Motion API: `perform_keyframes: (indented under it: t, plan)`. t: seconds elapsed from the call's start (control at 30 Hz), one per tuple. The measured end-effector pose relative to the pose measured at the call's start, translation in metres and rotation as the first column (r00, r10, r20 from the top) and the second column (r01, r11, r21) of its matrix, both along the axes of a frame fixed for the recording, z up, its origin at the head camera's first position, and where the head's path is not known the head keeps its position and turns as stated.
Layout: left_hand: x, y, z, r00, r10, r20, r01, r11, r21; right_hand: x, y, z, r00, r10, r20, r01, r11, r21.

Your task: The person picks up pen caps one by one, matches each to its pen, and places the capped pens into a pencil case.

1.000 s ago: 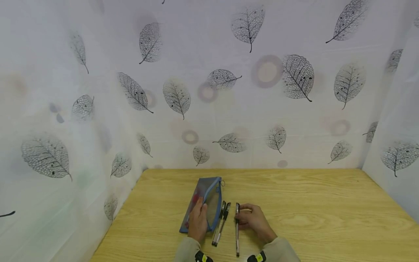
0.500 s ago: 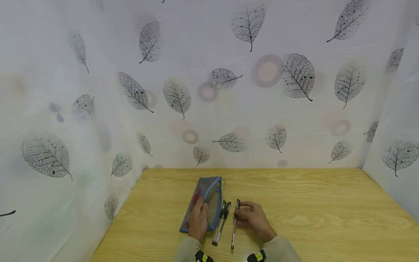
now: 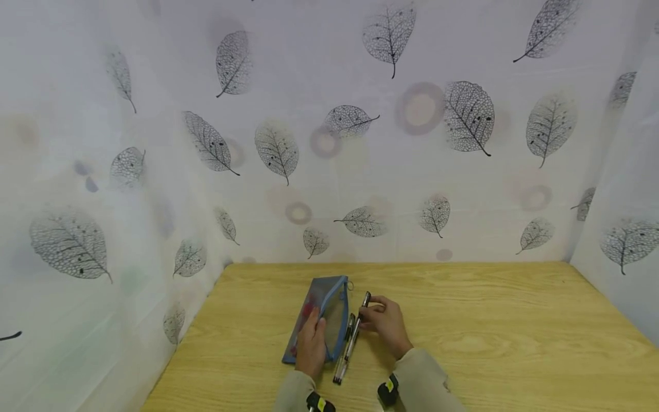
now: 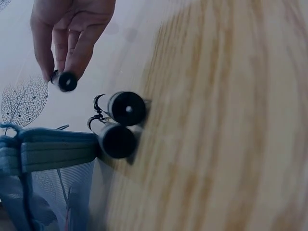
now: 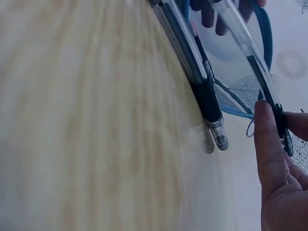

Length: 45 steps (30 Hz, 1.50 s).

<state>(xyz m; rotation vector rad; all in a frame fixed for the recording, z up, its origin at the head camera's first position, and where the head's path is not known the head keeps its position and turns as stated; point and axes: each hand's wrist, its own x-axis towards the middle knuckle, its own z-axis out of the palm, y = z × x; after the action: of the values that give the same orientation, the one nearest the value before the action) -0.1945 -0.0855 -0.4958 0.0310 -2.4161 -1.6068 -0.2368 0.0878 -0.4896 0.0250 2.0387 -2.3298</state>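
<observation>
A blue-edged mesh pencil pouch lies at the table's left with its zipped mouth gaping; something red shows through it. My left hand holds the pouch by the near edge of its mouth, thumb at the opening. Between thumb and fingers my right hand pinches a black-capped clear pen near its cap, raised off the table and slanting. Two similar pens lie side by side between pouch and right hand; in the head view the held pen partly covers them.
The wood-grain table stretches away to the right. Behind it and at both sides hangs a pale leaf-print cloth. A small ring pull sits at the pouch's far corner.
My right hand has lifted its pen from the table and carried it left and forward, tilting it over the two lying pens. The left hand and pouch have stayed put.
</observation>
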Motion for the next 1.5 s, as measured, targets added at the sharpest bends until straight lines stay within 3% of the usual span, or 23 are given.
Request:
perform_keyframes:
  t: [0.23,0.53,0.77,0.9,1.5]
  plan:
    - [-0.002,0.0,0.001,0.999,0.019,0.037,-0.018,1.0,-0.007,-0.008,-0.015,0.004,1.0,-0.016,0.006,0.016,1.0,0.008]
    - [-0.004,-0.001,0.001,1.0,0.025,0.017,-0.025,0.999,-0.023,-0.014,-0.031,0.004,1.0,-0.004,-0.004,0.004,0.998,0.064]
    - [-0.004,-0.001,0.001,0.998,0.021,0.052,-0.02,1.0,-0.021,-0.014,-0.038,0.005,0.995,0.09,0.036,-0.092,0.993,0.07]
    - [-0.004,-0.001,0.002,0.998,0.01,0.063,-0.009,1.0,-0.018,-0.014,-0.038,0.005,0.991,0.117,0.059,-0.12,0.992,0.047]
    - [-0.005,0.0,0.004,0.996,0.009,0.093,-0.008,1.0,-0.011,-0.01,-0.027,0.005,0.992,0.106,0.074,-0.112,0.99,0.081]
